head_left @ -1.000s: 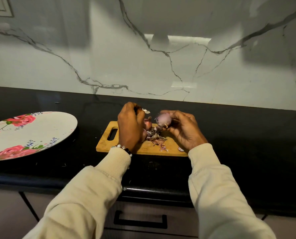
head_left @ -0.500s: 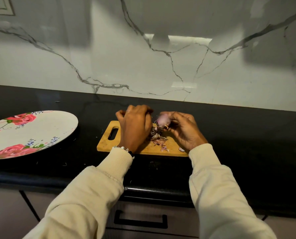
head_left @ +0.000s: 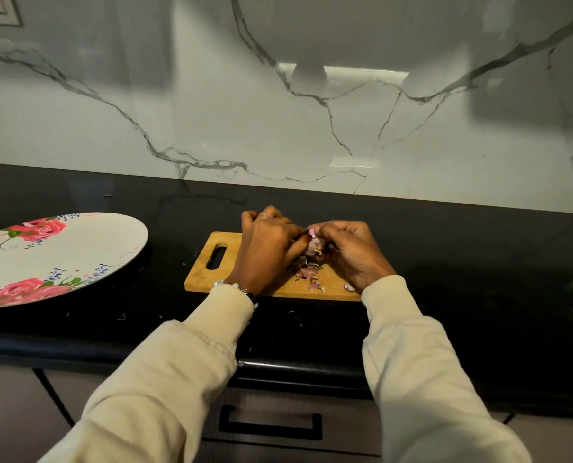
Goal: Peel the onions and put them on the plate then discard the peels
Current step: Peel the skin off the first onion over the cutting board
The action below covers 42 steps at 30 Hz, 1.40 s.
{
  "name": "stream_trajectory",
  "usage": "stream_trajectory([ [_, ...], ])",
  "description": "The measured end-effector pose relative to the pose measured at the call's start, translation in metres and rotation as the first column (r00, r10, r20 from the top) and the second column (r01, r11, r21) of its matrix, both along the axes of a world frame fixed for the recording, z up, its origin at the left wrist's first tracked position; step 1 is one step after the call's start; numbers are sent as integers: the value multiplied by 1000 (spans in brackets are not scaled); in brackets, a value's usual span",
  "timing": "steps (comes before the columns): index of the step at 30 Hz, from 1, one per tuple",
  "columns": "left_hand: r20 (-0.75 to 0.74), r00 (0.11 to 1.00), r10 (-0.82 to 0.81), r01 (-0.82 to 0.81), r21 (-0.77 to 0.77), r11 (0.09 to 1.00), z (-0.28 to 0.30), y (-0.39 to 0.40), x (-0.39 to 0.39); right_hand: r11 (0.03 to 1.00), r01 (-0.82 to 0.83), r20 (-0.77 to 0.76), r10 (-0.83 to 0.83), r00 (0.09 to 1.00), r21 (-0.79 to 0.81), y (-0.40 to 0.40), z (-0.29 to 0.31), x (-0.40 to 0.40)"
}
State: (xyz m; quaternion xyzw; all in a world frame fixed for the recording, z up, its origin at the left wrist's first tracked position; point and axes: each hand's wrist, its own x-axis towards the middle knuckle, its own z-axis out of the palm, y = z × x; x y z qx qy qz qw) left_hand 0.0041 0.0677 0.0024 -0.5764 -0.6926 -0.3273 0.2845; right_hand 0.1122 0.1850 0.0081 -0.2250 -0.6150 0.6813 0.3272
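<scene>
A small purple onion [head_left: 314, 244] is held over the wooden cutting board [head_left: 208, 274]. My right hand [head_left: 351, 252] grips it from the right, fingers curled round it. My left hand [head_left: 268, 248] meets it from the left, its fingertips pinching at the onion's skin; most of the onion is hidden between the two hands. Loose purple peels [head_left: 310, 274] lie on the board below the hands. A white plate with pink roses [head_left: 78, 248] sits at the left on the black counter, with nothing on it.
The black counter [head_left: 478, 262] runs along a white marble wall [head_left: 278, 111]. A drawer with a dark handle [head_left: 271, 426] is below the counter's front edge. Tiny peel scraps dot the counter near the board.
My left hand has come right from the peel pile and closed in on the onion. Both hands now meet around it, hiding most of it.
</scene>
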Motion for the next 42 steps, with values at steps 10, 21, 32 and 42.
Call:
stream_trajectory([
  [10, 172, 984, -50, 39, 68, 997, -1, 4, -3, 1000, 1, -2, -1, 1000, 4, 0, -1, -1],
  [21, 169, 981, -91, 84, 50, 995, -1, 1, -1, 998, 30, 51, -33, 998, 62, 2, -4, -1],
  [32, 282, 958, -46, 14, 112, 994, 0, 4, -1, 1000, 10, -41, -10, 999, -19, -4, 2, -1],
  [42, 231, 967, -109, 105, 31, 994, -1, 1, -3, 996, 46, 33, -48, 998, 70, 6, -5, -3],
])
